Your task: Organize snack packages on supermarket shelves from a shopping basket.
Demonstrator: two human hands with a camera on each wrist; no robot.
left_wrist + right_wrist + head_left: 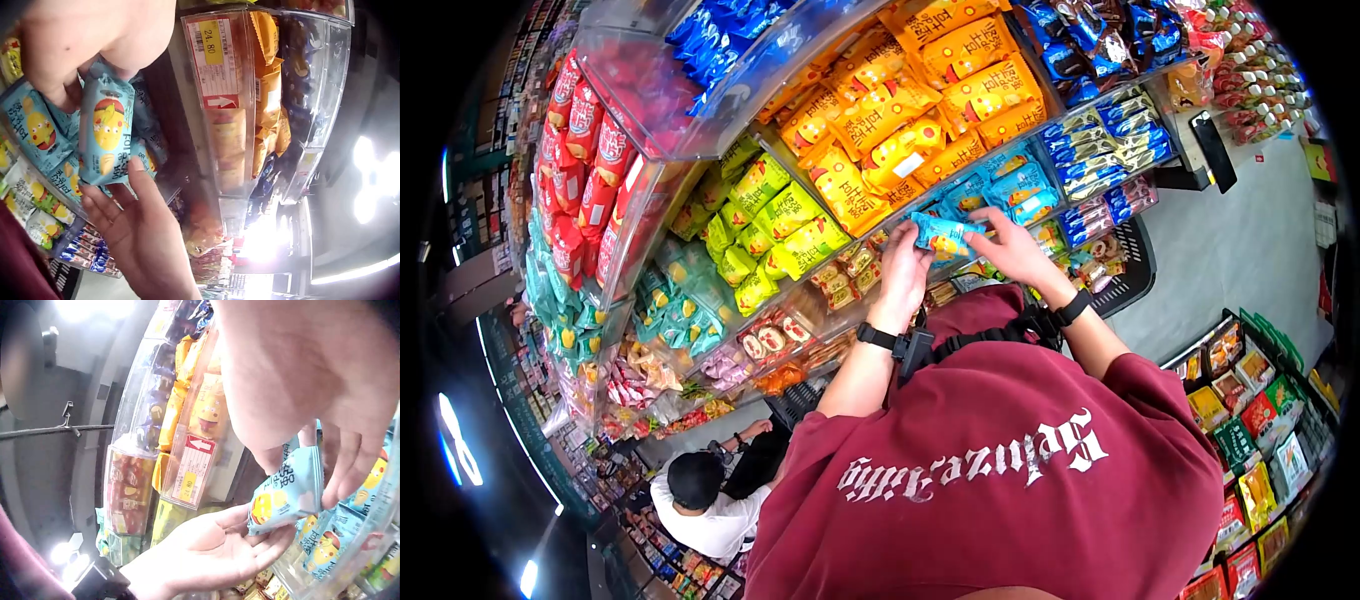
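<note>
1. A light-blue packet (945, 238) is held between both hands, just to the near side of the piled matching packets (1022, 190)
2. Its long axis is laid roughly left to right, from one hand towards the other; neither hand is nearer, as it is touched by both
3. Its left end is held in the partly closed grip of the left hand (903, 272)
4. Its right end is pinched by the right hand (1018, 250), that grip nearly closed
</note>
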